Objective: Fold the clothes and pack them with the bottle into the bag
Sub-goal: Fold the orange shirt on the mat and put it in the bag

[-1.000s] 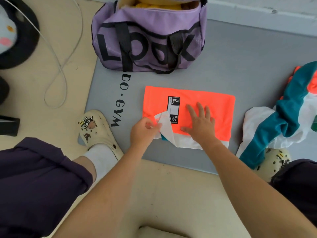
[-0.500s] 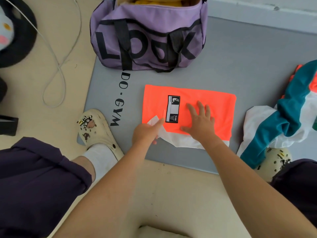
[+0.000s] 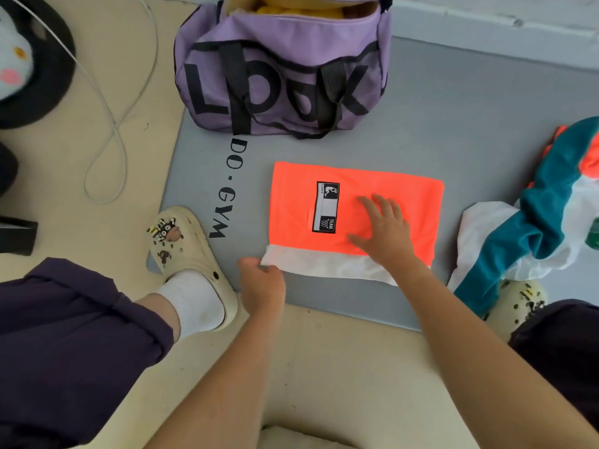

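Orange folded garment (image 3: pixel 372 186) on mat, right hand (image 3: pixel 382 231) pressing flat, left hand (image 3: pixel 262 283) pinching corner

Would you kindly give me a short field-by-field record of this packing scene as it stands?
garment in work: orange shirt, folded into a flat rectangle on the grey mat
left hand: pinches the shirt's white near-left corner
right hand: flat on the shirt, fingers spread
bag: purple, open at the top, something yellow inside, beyond the shirt
still to fold: teal and white garment, crumpled at the right
bottle: cannot tell
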